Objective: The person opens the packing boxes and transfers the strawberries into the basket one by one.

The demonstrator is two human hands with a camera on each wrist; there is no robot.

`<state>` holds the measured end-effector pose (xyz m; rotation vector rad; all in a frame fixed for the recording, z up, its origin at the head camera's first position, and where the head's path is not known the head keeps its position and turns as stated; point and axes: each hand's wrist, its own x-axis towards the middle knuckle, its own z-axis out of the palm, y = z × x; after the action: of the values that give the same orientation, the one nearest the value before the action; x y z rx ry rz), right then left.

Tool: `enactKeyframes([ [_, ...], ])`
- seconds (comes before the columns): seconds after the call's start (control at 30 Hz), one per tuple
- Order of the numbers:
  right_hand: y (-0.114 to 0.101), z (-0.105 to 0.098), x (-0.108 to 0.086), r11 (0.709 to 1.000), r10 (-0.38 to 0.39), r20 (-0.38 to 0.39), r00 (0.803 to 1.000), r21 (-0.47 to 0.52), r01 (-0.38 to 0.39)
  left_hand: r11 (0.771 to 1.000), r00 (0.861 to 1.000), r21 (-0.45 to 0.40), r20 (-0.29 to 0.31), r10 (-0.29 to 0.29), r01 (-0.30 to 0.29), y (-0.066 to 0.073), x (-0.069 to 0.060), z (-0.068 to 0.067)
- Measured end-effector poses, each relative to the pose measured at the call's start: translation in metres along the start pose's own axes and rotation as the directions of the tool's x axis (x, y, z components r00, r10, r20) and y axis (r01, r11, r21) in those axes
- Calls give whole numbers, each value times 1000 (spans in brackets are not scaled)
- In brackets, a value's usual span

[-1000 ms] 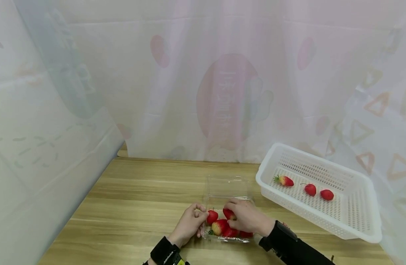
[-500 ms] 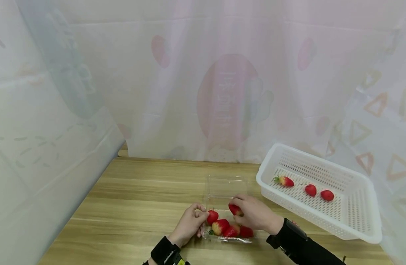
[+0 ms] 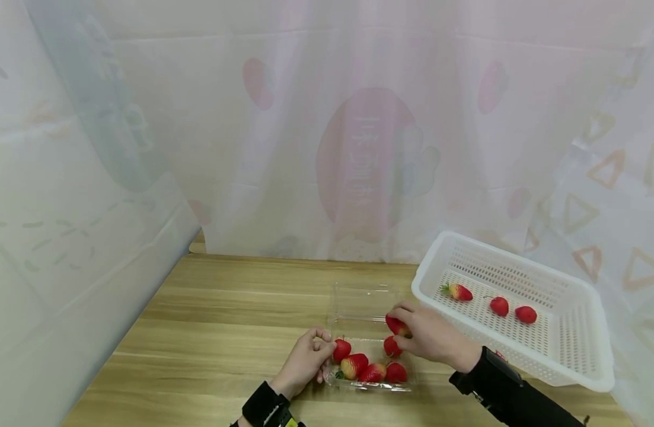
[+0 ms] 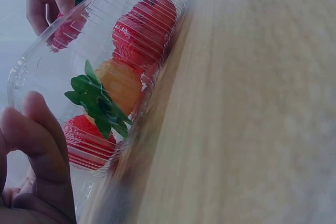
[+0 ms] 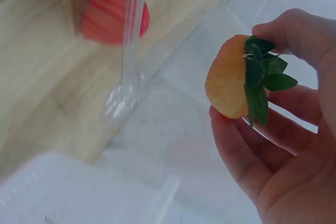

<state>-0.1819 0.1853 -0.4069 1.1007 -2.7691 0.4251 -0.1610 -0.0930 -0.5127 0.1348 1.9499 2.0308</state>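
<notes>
At the left edge of the clear plastic box [image 3: 366,386], the left hand [image 3: 303,363] has finger and thumb on the rim, beside a red strawberry [image 3: 341,350]. Between its fingertips the right hand [image 3: 430,337] pinches another strawberry [image 3: 396,325], raised over the box's back right part. The right wrist view shows that held strawberry [image 5: 227,80] with pale flesh and green leaves. Several strawberries lie in the box, one [image 3: 392,346] just under the right hand. In the left wrist view the left hand [image 4: 39,156] has curled fingers beside the box [image 4: 31,72].
A white perforated basket [image 3: 599,344] stands on the right of the wooden table [image 3: 225,308], with three strawberries inside, one of them leafy [image 3: 460,292]. Behind the box's front part its clear lid [image 3: 365,299] lies folded back. Printed curtains [image 3: 284,148] hang behind and at both sides.
The right hand has moved right and slightly back, carrying its strawberry, and the strawberry at the right of the box has come into sight. The left hand has stayed in place.
</notes>
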Motion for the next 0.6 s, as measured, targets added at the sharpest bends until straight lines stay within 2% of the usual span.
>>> enactKeyframes([
  [0.1, 4, -8, -3, 999, -16, -46, 999, -42, 14, 1000, 1000, 3, -1, 1, -1, 0, 0, -1],
  [0.37, 14, -30, -11, 994, 7, -105, 994, -106, -18, 1000, 1000, 11, -4, 1, -1, 1, 0, 0],
  [0.6, 26, -48, -20, 988, 67, -153, 986, -127, -87, 1000, 1000, 8, -1, -1, 1, 1, 1, -1],
])
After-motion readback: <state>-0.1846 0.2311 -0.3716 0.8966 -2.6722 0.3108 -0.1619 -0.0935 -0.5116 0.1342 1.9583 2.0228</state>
